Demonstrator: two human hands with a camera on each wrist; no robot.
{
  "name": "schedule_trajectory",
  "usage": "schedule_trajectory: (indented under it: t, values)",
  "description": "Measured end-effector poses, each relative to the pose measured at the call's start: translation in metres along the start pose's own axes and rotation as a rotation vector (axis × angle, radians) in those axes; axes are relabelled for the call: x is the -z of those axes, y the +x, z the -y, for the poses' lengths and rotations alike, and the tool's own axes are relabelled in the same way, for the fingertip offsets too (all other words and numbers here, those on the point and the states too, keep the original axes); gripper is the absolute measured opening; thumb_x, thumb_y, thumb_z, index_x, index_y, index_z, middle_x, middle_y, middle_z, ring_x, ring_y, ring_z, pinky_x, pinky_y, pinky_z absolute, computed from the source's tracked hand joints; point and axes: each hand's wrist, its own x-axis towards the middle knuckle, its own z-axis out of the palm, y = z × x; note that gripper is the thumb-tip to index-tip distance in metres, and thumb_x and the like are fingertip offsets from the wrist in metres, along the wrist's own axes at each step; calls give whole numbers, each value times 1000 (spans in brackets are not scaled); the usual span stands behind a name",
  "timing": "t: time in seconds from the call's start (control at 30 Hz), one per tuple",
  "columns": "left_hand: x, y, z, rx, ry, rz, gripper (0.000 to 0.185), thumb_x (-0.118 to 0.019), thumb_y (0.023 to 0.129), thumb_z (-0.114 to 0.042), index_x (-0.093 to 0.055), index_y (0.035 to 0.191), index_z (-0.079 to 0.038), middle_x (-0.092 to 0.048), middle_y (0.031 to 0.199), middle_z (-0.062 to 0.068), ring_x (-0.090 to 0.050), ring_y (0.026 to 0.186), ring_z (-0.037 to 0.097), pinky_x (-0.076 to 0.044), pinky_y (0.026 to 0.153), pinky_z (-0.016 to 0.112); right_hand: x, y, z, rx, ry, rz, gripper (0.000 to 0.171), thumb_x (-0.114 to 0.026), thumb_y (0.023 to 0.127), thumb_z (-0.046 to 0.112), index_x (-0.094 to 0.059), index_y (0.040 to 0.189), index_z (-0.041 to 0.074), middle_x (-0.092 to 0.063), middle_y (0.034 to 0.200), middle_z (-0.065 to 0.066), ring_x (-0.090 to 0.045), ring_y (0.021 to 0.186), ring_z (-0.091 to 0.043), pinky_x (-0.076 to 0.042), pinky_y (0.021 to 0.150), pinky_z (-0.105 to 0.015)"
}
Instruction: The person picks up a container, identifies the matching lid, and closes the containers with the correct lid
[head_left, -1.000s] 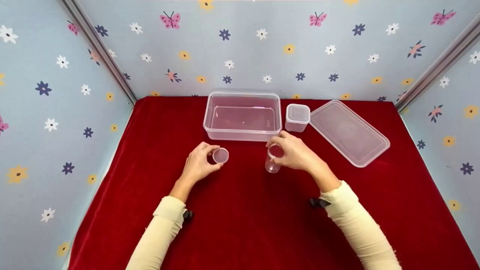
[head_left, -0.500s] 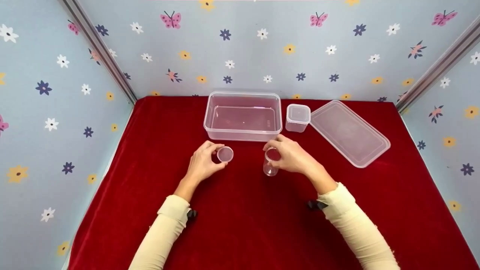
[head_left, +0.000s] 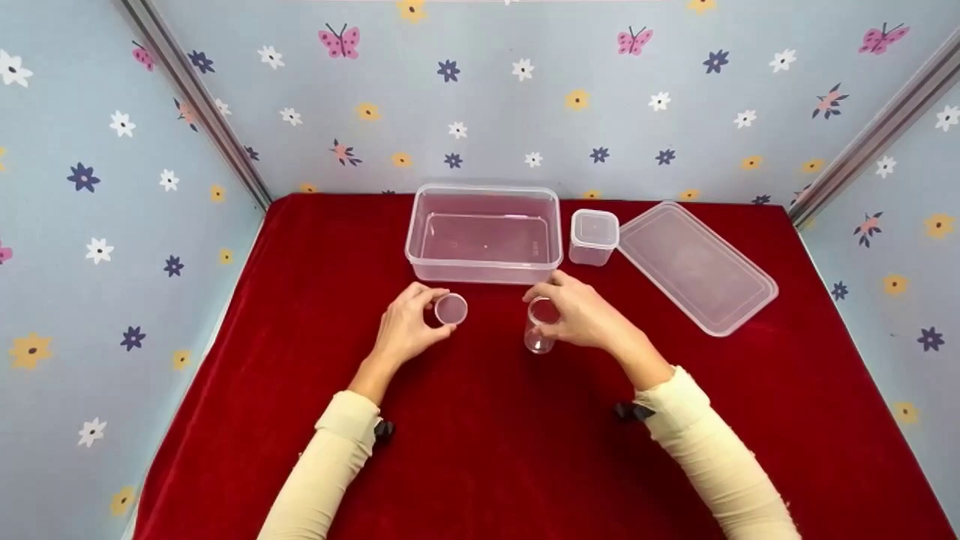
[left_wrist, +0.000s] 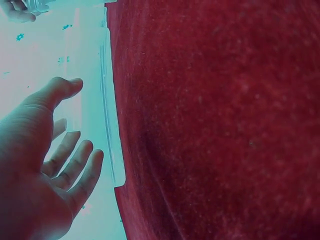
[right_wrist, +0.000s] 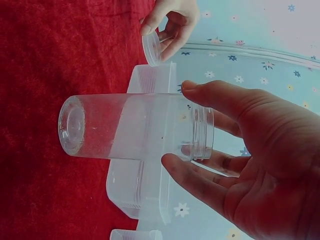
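Observation:
My right hand [head_left: 541, 301] grips a clear round jar [head_left: 538, 330] by its threaded open mouth, thumb on one side and fingers on the other. The jar [right_wrist: 130, 127] is upright and empty, base toward the red cloth; I cannot tell if it touches. In the right wrist view the right hand [right_wrist: 180, 125] wraps the jar's rim. A little to the left, my left hand [head_left: 441, 310] pinches a small round clear lid [head_left: 451, 308], also seen as the lid [right_wrist: 151, 48] in the left hand [right_wrist: 167, 25]. The left wrist view shows only my left hand [left_wrist: 60, 150], not the lid.
A large clear rectangular container [head_left: 484, 259] stands open behind the hands, seen as a container [right_wrist: 145, 200] in the right wrist view. A small square lidded box [head_left: 594, 237] stands to its right, and a large flat lid [head_left: 696, 266] lies further right. Red cloth [head_left: 480, 450] covers the table; flowered walls surround it.
The left hand has carried the lid slightly to the right. The right hand has brought the jar a little left and nearer to me. Both grips are unchanged.

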Motion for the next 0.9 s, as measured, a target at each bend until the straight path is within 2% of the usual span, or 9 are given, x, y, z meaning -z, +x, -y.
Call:
schedule_trajectory:
  t: [0.37, 0.5, 0.9]
  values:
    - [8, 3, -3, -22, 23, -4, 56, -98, 79, -21, -82, 132, -13, -73, 115, 10, -71, 104, 29, -62, 86, 50, 8, 0, -2, 6, -1, -7, 46, -93, 92, 27, -77, 131, 8, -69, 129, -22, -69, 120, -42, -58, 108, -61]
    - [13, 5, -5, -19, 31, 5, 57, -98, 79, -22, -81, 133, -13, -74, 117, 11, -72, 106, 31, -62, 88, 51, 15, 0, -2, 0, 5, -30, 44, -92, 94, 30, -77, 130, 9, -69, 127, -20, -68, 115, -41, -59, 106, -60]
    - [24, 11, -10, -47, 50, -12, 56, -98, 79, -21, -81, 132, -11, -75, 119, 12, -74, 108, 37, -64, 88, 56, 27, -2, -3, -21, 26, -98, 40, -90, 95, 29, -79, 129, 10, -71, 125, -20, -70, 114, -41, -58, 104, -61]
